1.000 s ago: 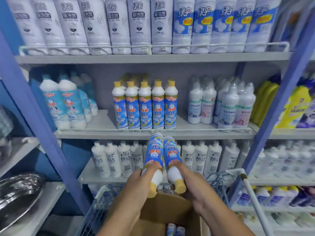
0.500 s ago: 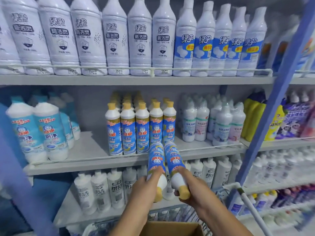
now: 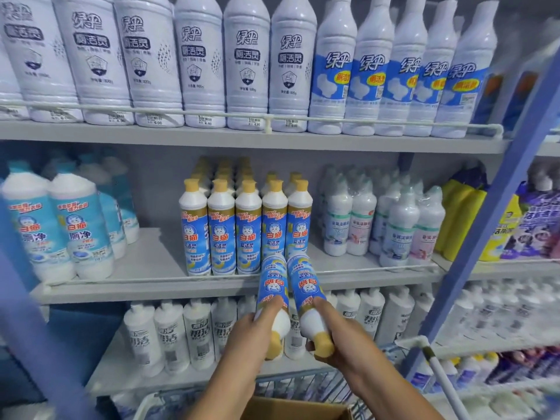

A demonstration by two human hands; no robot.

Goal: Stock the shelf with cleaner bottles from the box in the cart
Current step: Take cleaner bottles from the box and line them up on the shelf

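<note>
We hold two cleaner bottles, one per hand, both inverted with the yellow cap toward us and the base pointing up at the shelf. The left bottle (image 3: 270, 294) sits in the left hand (image 3: 245, 341), whose fingers wrap the white shoulder near the cap. The right bottle (image 3: 306, 294) sits in the right hand (image 3: 339, 338), fingers curled round the neck and cap, with the index finger laid along the label. The two bottles lie side by side, touching or nearly so along their length; we cannot tell which. Their bases reach the front edge of the middle shelf (image 3: 145, 268), overlapping the lower part of the shelved row.

Directly above the hands stands that shelved row (image 3: 247, 228): five matching blue-label, yellow-cap bottles across the front, with further ranks behind. Left of the hands and higher, on the same shelf, stand broader white bottles with turquoise labels (image 3: 60, 228). Right of the hands and higher stand shrink-wrapped white bottles (image 3: 385, 222).

Behind and on both sides of the hands, the lower shelf carries white bottles with dark lettering (image 3: 169, 334). Well above the hands, the top shelf holds tall white bottles (image 3: 194, 62) behind a white wire rail (image 3: 266, 116).

Below the wrists we see the top edge of the cardboard box (image 3: 291, 409) inside the wire cart (image 3: 303, 383). A blue upright (image 3: 491, 225) stands to the right of the right hand, with a white handle (image 3: 436, 368) beside its base.
</note>
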